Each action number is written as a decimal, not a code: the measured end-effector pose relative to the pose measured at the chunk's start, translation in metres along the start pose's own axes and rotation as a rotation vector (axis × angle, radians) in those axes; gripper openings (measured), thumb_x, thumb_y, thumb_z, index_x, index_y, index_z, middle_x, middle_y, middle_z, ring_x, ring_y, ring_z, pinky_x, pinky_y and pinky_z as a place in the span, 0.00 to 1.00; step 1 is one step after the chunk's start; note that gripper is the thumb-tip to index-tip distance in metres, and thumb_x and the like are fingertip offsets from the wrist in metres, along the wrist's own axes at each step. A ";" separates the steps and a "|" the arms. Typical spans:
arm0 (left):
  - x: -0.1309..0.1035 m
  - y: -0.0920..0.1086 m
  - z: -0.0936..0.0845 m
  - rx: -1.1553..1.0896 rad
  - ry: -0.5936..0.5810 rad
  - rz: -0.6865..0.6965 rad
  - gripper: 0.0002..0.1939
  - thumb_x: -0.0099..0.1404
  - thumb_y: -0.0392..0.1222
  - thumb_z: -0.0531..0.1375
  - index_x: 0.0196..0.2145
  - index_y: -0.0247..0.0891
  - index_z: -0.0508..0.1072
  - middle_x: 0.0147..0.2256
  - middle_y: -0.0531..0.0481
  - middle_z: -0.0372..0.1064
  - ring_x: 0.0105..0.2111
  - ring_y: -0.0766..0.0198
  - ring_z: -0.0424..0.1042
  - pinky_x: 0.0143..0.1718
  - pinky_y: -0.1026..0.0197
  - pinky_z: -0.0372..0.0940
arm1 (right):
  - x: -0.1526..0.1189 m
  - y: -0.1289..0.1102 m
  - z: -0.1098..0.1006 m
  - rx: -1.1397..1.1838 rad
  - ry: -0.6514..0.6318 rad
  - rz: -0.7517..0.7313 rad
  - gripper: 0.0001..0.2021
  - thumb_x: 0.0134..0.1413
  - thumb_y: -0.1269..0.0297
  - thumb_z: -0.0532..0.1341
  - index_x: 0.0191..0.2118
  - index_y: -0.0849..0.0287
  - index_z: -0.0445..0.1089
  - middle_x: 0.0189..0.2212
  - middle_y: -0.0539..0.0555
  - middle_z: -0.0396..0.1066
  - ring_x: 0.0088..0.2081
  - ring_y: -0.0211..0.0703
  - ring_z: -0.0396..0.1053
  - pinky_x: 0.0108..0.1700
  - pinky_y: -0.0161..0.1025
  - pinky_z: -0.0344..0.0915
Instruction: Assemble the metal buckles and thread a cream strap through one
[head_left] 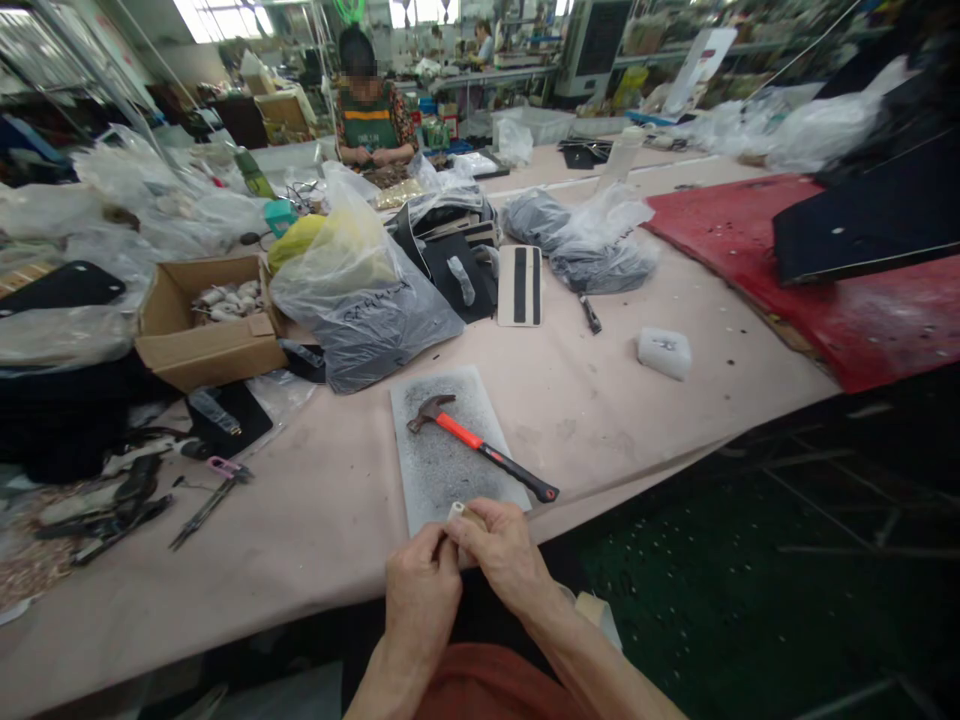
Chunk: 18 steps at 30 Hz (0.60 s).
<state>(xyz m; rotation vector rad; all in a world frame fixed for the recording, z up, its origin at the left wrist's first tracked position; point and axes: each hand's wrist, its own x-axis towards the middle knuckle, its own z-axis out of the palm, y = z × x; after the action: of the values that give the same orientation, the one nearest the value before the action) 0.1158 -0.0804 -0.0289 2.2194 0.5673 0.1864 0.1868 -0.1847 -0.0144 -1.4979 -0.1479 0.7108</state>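
Observation:
My right hand (504, 548) is closed around a small off-white roll (457, 510) with a hole in its end. Against it, my left hand (424, 585) is pinched shut, and what lies between its fingertips is hidden. Both hands meet at the near edge of the table, just below a speckled whitish slab (420, 470). A claw hammer (480, 445) with a red and black handle lies across that slab, head to the far left, handle end toward the right.
Left of the slab lie pink-handled snips (229, 468) and a cardboard box (202, 350) of small white pieces. Bagged dark pieces (382, 330) stand behind. A white block (664, 353) and a red board (825, 270) are to the right. A co-worker (371, 120) sits across the table.

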 end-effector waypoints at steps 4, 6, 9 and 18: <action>0.001 0.000 -0.002 -0.059 -0.025 -0.073 0.15 0.66 0.44 0.53 0.23 0.38 0.71 0.19 0.54 0.67 0.19 0.67 0.64 0.24 0.66 0.57 | 0.004 -0.001 0.005 -0.073 0.040 0.011 0.14 0.53 0.60 0.60 0.22 0.59 0.60 0.17 0.44 0.52 0.20 0.32 0.50 0.21 0.31 0.48; 0.004 0.000 -0.007 -0.069 -0.041 -0.098 0.15 0.66 0.45 0.53 0.24 0.38 0.71 0.19 0.54 0.67 0.20 0.66 0.64 0.25 0.66 0.57 | 0.007 -0.003 0.008 -0.095 0.050 0.002 0.13 0.53 0.61 0.59 0.21 0.59 0.61 0.16 0.44 0.54 0.20 0.33 0.52 0.21 0.32 0.49; 0.008 0.003 -0.020 -0.114 -0.106 -0.100 0.14 0.66 0.45 0.53 0.26 0.38 0.71 0.23 0.52 0.70 0.24 0.64 0.68 0.27 0.65 0.59 | 0.013 -0.007 0.013 -0.086 0.014 -0.027 0.13 0.52 0.62 0.59 0.21 0.59 0.62 0.15 0.45 0.57 0.19 0.33 0.54 0.22 0.32 0.51; 0.013 0.005 -0.029 -0.291 -0.248 -0.168 0.14 0.67 0.40 0.51 0.29 0.36 0.74 0.25 0.50 0.72 0.27 0.62 0.71 0.30 0.63 0.65 | 0.019 -0.009 0.008 -0.068 -0.140 -0.031 0.16 0.56 0.59 0.60 0.21 0.61 0.63 0.16 0.45 0.61 0.20 0.33 0.60 0.25 0.32 0.57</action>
<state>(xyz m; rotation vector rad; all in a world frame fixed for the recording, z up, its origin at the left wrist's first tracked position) 0.1197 -0.0572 -0.0072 1.8687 0.5478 -0.0891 0.2011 -0.1669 -0.0116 -1.5069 -0.3043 0.7926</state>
